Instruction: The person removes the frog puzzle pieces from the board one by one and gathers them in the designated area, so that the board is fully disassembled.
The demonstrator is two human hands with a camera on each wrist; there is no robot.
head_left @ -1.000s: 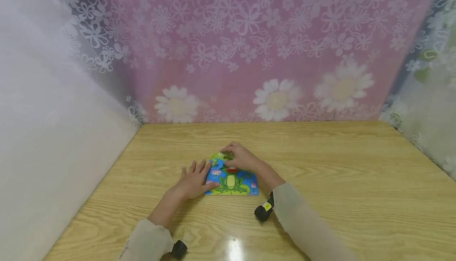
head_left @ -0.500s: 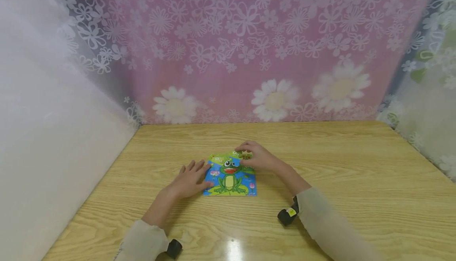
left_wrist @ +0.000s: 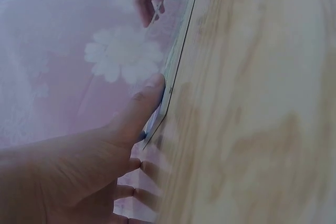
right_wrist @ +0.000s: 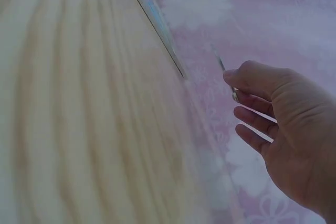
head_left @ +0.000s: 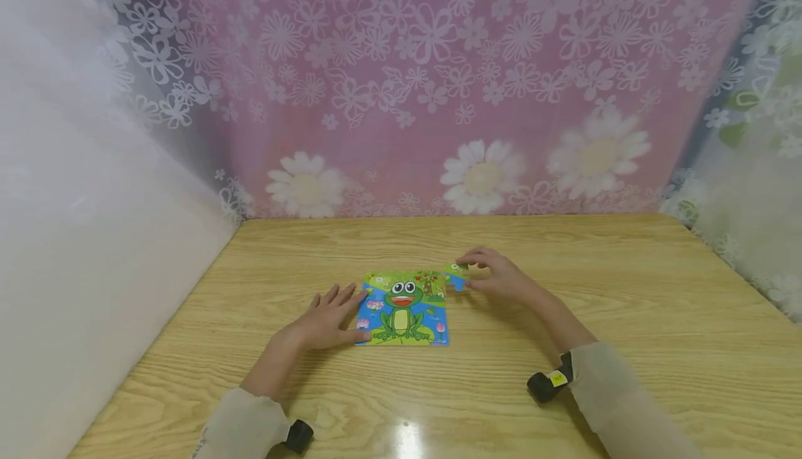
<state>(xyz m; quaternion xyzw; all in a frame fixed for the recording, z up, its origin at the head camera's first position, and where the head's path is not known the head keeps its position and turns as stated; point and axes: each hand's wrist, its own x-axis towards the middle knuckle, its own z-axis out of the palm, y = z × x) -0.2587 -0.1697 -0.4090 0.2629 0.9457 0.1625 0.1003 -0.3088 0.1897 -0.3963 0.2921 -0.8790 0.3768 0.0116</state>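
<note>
A square frog jigsaw puzzle [head_left: 401, 320] lies flat on the wooden table, showing a green frog on blue with a green border at the top. My left hand [head_left: 326, 321] rests along its left edge with fingers spread; in the left wrist view the thumb [left_wrist: 147, 95] lies on the board's edge. My right hand [head_left: 504, 279] pinches a green and blue puzzle piece [head_left: 456, 281] between thumb and fingers, just beyond the board's upper right corner. Seen edge-on in the right wrist view, the thin piece [right_wrist: 219, 59] is raised off the table, and the other fingers are loosely bent.
The wood-grain table [head_left: 595, 292] extends around the puzzle. A pink flowered curtain [head_left: 401, 97] stands behind its far edge, and a white sheet [head_left: 94, 201] borders the left. Black wrist cameras [head_left: 546, 387] sit at both sleeves.
My right hand has moved rightward from over the frog's head to past the board's right edge, taking the piece with it. The frog's face is uncovered. My left hand has shifted slightly left.
</note>
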